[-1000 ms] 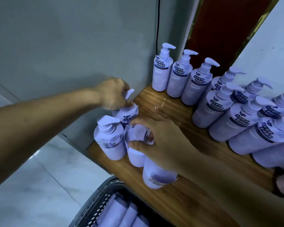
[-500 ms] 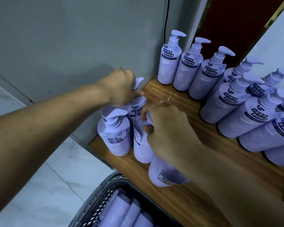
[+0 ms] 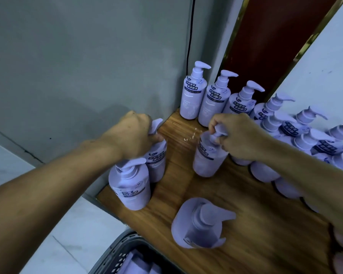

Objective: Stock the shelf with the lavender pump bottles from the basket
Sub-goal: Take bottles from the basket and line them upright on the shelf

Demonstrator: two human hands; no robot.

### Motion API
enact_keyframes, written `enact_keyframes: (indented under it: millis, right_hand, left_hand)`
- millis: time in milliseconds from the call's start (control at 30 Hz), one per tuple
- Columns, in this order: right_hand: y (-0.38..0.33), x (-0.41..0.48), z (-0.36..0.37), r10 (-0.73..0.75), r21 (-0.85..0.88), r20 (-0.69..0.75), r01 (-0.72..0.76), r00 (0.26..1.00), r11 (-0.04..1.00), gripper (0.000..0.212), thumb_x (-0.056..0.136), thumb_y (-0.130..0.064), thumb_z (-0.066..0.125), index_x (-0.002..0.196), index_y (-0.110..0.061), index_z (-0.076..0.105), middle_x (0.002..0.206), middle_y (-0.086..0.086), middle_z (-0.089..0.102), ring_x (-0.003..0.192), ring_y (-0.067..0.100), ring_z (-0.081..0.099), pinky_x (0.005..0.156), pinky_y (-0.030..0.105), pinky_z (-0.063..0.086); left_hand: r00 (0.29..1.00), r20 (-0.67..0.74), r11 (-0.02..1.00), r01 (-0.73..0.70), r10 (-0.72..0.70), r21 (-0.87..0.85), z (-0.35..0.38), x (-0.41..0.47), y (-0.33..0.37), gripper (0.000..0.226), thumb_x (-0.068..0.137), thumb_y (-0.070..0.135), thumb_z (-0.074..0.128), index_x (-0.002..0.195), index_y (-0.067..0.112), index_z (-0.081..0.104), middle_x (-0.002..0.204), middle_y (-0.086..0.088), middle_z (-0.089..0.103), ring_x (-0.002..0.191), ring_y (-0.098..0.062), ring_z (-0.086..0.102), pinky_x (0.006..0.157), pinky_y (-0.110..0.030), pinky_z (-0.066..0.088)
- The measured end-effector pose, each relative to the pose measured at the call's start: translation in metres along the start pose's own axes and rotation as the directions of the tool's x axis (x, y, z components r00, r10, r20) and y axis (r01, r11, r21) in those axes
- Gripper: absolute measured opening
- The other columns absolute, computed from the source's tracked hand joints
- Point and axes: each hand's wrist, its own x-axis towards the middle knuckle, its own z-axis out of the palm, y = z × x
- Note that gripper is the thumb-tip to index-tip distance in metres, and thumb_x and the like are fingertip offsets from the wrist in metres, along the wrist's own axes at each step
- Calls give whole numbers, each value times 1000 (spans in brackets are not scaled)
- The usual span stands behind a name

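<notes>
The right hand [image 3: 240, 135] has left the cluster at the shelf's [image 3: 246, 204] left edge, where it was half a second ago. It now sits mid-shelf, fingers curled tight round the pump head of a carried bottle [image 3: 207, 159], which is upright and just beside the stocked rows [image 3: 214, 99] at the back and right. The left hand [image 3: 135, 133] stays at the left edge, wrapped round the pump of the wall-side bottle [image 3: 156, 161]. A corner bottle [image 3: 130, 186] stands at the front-left corner, and a front bottle [image 3: 198, 224] stands apart near the front edge. It looks as though bottles set down loosely are now being sorted into the rows. The basket [image 3: 115, 254] below the front edge still holds more lavender bottles [image 3: 139, 262], so stocking is not finished.
</notes>
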Motion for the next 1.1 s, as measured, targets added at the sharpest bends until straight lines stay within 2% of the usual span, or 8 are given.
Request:
enact_keyframes:
  millis: [100,200,333,467,633,767,967,1100]
  right_hand:
    - [21,20,-13,43,-39,26,-42,999,998,29,81,0,60,79,-27,50,74,-2,56,63,13,51,52,28,38]
    - [33,39,-17,83,-37,26,-82,996,996,26,82,-1,59,82,-25,49,75,0,52,61,12,47,50,27,34]
    - [45,48,-7,65,-62,-57,-69,996,996,23,85,-11,67,84,-19,46,66,-5,46,58,7,40,49,25,27]
    - [61,45,-7,35,-29,-128,-39,991,999,31,79,-13,76,81,-21,46,67,-10,45,61,3,41,52,23,28]
    - [80,47,-16,110,-86,-114,-120,987,989,37,78,-17,77,105,-20,53,92,4,55,85,24,55,62,30,45]
    - [86,50,-19,84,-124,-89,-94,993,988,46,80,-12,70,123,-22,57,110,8,61,95,26,59,73,35,51]
    - [78,59,-25,108,-77,3,-107,994,991,28,81,-2,56,103,-19,61,104,10,65,99,28,60,84,42,53]
    - [79,59,-28,107,-105,34,-103,994,989,24,84,-6,58,105,-17,60,104,9,64,99,27,58,82,41,53]
  left_hand:
    - [999,14,999,29,-29,-32,0,1,-1,36,93,42,56,80,9,51,75,-5,46,79,-22,39,69,-22,22]
    - [998,30,997,50,-48,-62,-1,7,-2,43,91,43,59,76,4,52,67,-5,45,78,-26,41,69,-28,30]
    - [998,45,994,36,-31,-100,-2,20,4,36,91,36,61,76,5,52,73,-10,55,83,-34,50,74,-33,41]
    - [1000,24,994,22,-20,-103,-3,43,13,25,93,29,60,81,8,52,85,-18,60,92,-38,53,73,-32,37]
    - [998,15,996,-65,66,-62,3,81,42,24,93,26,59,80,10,47,95,-24,64,93,-41,55,71,-34,36]
    - [995,-8,992,-96,96,-76,8,112,61,28,92,25,60,77,10,42,95,-26,61,91,-40,52,68,-32,30]
    - [993,22,986,-113,117,-125,13,152,79,19,91,19,61,95,1,57,103,-24,61,97,-37,54,68,-30,31]
    - [995,24,965,-85,94,-247,17,159,70,21,90,20,62,110,14,65,102,-11,63,94,-29,55,75,-28,38]
